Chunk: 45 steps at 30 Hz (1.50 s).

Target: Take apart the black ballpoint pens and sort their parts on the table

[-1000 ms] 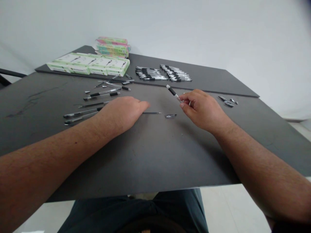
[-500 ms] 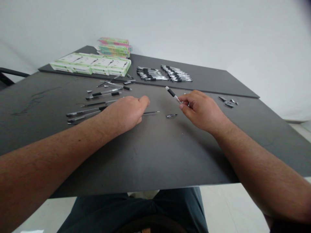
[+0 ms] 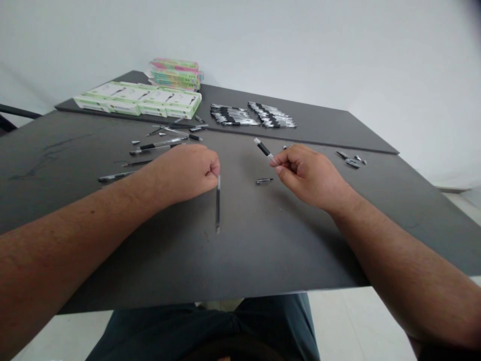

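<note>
We list nearest first. Our left hand (image 3: 187,173) is closed in a fist, its fingertips (image 3: 217,169) pinching the top of a thin black refill (image 3: 218,203). The refill runs down toward the near edge of the table (image 3: 259,260). Our right hand (image 3: 310,176) is also closed, gripping a black-and-white pen barrel (image 3: 264,149) that points toward the far edge. Just ahead of that hand lies a short pen section (image 3: 264,181). Left of our left hand lie loose pens (image 3: 114,176); toward the right edge, small pen parts (image 3: 349,159). On the far panel (image 3: 319,130) are two groups of pens (image 3: 235,115), then green-and-white boxes (image 3: 137,99) and stacked packs (image 3: 176,73).
</note>
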Each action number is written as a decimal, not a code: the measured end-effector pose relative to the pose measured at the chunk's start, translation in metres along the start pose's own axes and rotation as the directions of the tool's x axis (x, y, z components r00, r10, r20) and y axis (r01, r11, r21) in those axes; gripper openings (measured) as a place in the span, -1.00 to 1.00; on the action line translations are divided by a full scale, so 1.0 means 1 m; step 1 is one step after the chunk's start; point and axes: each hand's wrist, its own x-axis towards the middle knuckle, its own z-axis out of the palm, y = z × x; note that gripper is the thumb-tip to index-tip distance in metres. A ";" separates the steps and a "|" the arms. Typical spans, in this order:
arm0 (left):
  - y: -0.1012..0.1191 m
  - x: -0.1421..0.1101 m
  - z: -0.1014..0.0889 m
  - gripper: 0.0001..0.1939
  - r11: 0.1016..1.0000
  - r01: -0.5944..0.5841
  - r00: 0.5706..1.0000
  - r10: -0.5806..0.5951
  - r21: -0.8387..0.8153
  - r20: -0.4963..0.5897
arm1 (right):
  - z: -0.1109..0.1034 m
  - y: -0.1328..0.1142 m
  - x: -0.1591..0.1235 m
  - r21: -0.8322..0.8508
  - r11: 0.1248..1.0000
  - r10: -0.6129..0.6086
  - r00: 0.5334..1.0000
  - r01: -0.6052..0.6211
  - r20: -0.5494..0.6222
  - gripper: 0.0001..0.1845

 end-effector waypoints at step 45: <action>0.022 -0.019 0.000 -0.81 0.968 -0.197 0.966 0.219 -0.156 0.135 | 0.000 -0.010 -0.006 0.107 0.994 0.000 0.998 -0.007 0.061 -0.84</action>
